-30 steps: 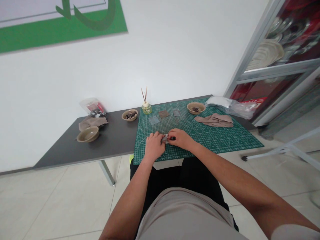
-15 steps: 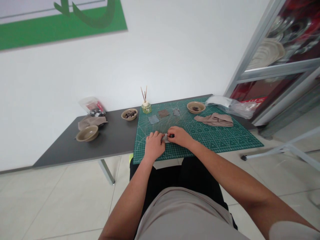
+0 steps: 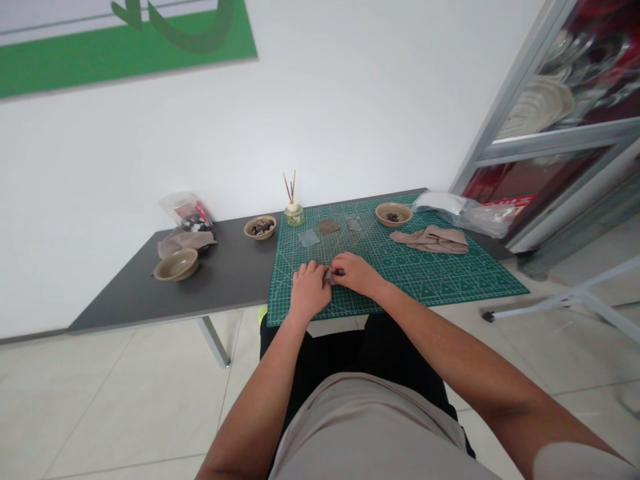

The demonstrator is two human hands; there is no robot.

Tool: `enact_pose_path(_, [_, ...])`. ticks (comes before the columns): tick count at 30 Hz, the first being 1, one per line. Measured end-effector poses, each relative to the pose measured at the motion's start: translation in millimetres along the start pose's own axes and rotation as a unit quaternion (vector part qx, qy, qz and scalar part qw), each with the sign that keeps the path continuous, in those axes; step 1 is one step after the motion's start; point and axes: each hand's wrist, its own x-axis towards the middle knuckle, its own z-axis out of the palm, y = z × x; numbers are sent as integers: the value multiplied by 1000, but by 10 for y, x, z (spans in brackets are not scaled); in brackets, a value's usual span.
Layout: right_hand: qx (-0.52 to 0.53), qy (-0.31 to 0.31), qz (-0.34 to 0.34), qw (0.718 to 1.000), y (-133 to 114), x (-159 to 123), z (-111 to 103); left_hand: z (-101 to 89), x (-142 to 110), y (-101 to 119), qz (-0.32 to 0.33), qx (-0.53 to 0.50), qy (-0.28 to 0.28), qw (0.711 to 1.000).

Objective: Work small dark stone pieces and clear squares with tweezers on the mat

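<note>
A small light-grey piece of thin material (image 3: 329,275), perhaps a little pouch, lies between my hands near the front of the green cutting mat (image 3: 400,267). My left hand (image 3: 309,285) has its thumb and fingers closed on the left side of it. On the other side, my right hand (image 3: 354,272) is in a pinch at its edge; a small dark spot shows between those fingers, too small to name. Farther back lie three flat squares of thin material: a pale blue one (image 3: 309,238), a brown one (image 3: 329,226) and a grey one (image 3: 354,223).
Behind the mat's left corner stands a reed diffuser (image 3: 294,212). Bowls of dark stone-like bits sit left (image 3: 260,228) and right (image 3: 394,215). A brown cloth (image 3: 433,239) and clear plastic bag (image 3: 465,212) lie right. Far left are another bowl (image 3: 177,265) and a filled bag (image 3: 187,217).
My right hand has shifted slightly left, closer to my left hand, and less of the grey piece shows between them. The things on the table have stayed in place.
</note>
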Motion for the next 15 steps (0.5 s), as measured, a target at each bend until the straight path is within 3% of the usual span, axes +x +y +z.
enact_pose_path(8, [11,-4,22,1000,30,-35,-33,-3,-2,6,0,-1,-4,1000])
enact_pose_path(15, [48,-1,-8,999,4,-49,48,-9,-5,7,-1,-6,-2,1000])
